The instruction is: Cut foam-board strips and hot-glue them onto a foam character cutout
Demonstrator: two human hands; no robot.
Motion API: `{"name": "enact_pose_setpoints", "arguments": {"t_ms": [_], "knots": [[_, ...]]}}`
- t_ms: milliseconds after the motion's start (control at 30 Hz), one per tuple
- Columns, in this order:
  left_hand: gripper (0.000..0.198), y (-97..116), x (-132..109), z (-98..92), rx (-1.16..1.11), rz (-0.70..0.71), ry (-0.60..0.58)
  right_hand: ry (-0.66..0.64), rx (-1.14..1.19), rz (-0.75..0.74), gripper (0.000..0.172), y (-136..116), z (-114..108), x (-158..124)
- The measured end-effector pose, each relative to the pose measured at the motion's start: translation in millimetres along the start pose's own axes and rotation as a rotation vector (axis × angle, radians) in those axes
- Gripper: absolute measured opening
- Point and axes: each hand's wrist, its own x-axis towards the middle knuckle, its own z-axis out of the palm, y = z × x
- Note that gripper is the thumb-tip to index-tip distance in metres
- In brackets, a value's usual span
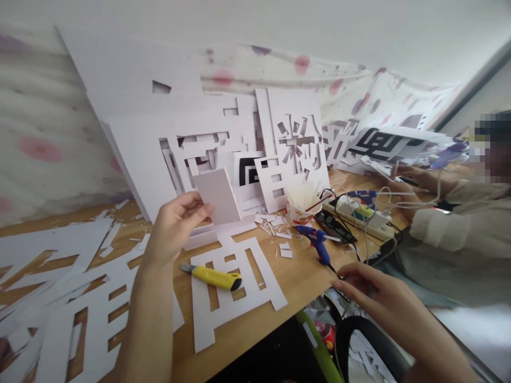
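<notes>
My left hand (pixel 178 223) pinches a small rectangular piece of white foam board (pixel 219 197) between thumb and fingers, raised above the table. Below it lies a white cut-out character (pixel 249 276), with a yellow utility knife (pixel 215 277) resting across it, blade partly out. At the table's front edge, my right hand (pixel 375 295) has its fingers closed around the black cord (pixel 334 272) of a blue hot glue gun (pixel 315 240). The gun lies on the table beyond my fingertips, a pale glue stick in its back end.
Cut-out boards (pixel 136 138) lean against the curtained wall. White sheets and offcuts (pixel 80 303) cover the left. A paper cup (pixel 303 205), a black phone-like object (pixel 335 227) and a power strip (pixel 367 218) stand right. Another person (pixel 447 234) works at far right. A chair arm (pixel 367 340) is below.
</notes>
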Motion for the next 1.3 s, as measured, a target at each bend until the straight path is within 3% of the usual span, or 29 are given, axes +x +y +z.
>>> {"name": "enact_pose_setpoints", "arguments": {"t_ms": [100, 200, 300, 400, 500, 633, 767, 1000, 1300], "knots": [[0.024, -6, 2, 10.6, 0.159, 0.058, 0.049, 0.252, 0.172, -0.381, 0.017, -43, -1, 6], [0.023, -14, 1, 20.0, 0.355, 0.149, 0.114, 0.511, 0.31, -0.624, 0.005, -79, 11, 47], [0.017, -23, 1, 27.7, 0.574, 0.298, 0.058, 0.553, 0.348, -0.822, 0.005, -99, 28, 104], [0.019, -33, 6, 36.4, 0.774, 0.407, -0.058, 0.468, 0.375, -0.939, 0.006, -105, 54, 154], [0.019, -46, 14, 45.7, 0.916, 0.43, -0.128, 0.39, 0.426, -0.91, 0.012, -99, 89, 185], [0.019, -68, 23, 58.6, 1.028, 0.431, -0.126, 0.485, 0.463, -0.673, 0.033, -79, 133, 200], [0.022, -94, 27, 74.3, 1.062, 0.447, -0.116, 0.537, 0.478, -0.492, 0.048, -58, 156, 204], [0.026, -127, 23, 83.5, 1.067, 0.368, -0.018, 0.325, 0.457, -0.497, 0.042, -37, 161, 213], [0.021, -140, 19, 85.2, 1.052, 0.248, -0.009, 0.094, 0.401, -0.596, 0.018, -32, 153, 213]]}}
